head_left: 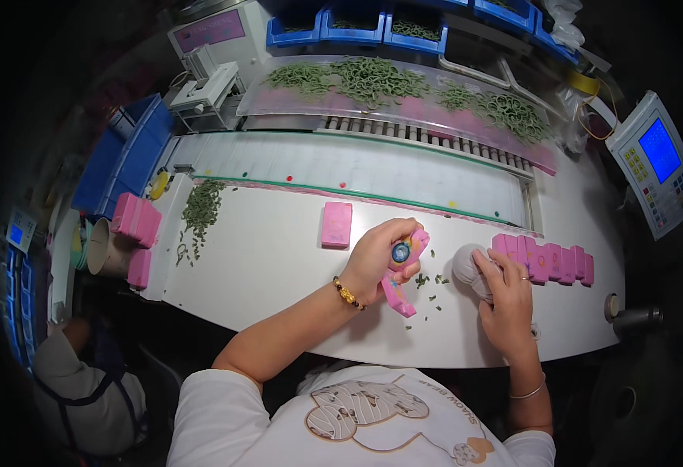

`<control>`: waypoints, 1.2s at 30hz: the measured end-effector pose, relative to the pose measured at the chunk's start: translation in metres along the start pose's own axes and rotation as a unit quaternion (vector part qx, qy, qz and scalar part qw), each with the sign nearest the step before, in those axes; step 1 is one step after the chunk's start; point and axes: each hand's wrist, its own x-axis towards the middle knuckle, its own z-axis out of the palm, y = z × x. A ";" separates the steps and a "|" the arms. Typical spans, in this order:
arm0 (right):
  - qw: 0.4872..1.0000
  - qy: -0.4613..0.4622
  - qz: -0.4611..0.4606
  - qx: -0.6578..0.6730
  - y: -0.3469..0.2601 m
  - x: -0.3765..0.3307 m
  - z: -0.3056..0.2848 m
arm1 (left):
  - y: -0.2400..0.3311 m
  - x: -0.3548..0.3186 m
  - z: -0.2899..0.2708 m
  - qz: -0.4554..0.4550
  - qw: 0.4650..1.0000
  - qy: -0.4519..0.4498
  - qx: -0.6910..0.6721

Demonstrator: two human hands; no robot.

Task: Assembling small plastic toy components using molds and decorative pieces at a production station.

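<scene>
My left hand [380, 261] is wrapped round a small pink box [415, 243]. A round blue-and-white piece [401, 251] shows at the box's side, and a pink flap [398, 294] hangs below my fingers. On the white table to the right, the fingers of my right hand [505, 292] rest on a pale grey ball [471, 269], closed against its side; what it is made of is hard to tell. Small dark green bits [423, 282] lie scattered between my two hands. Another pink box [337, 225] lies on the table beyond my left wrist.
Several pink boxes [548, 261] stand in a row at the right. Beyond the table runs a white conveyor [357, 159] with a green edge. Green curled pieces [373, 82] are heaped on a clear tray. Green bits [201, 206] lie at left; a control panel [656, 163] stands right.
</scene>
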 end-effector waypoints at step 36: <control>0.945 0.129 -0.265 -0.144 -0.071 0.013 -0.003 | -0.006 -0.018 0.010 0.257 0.949 0.082 0.163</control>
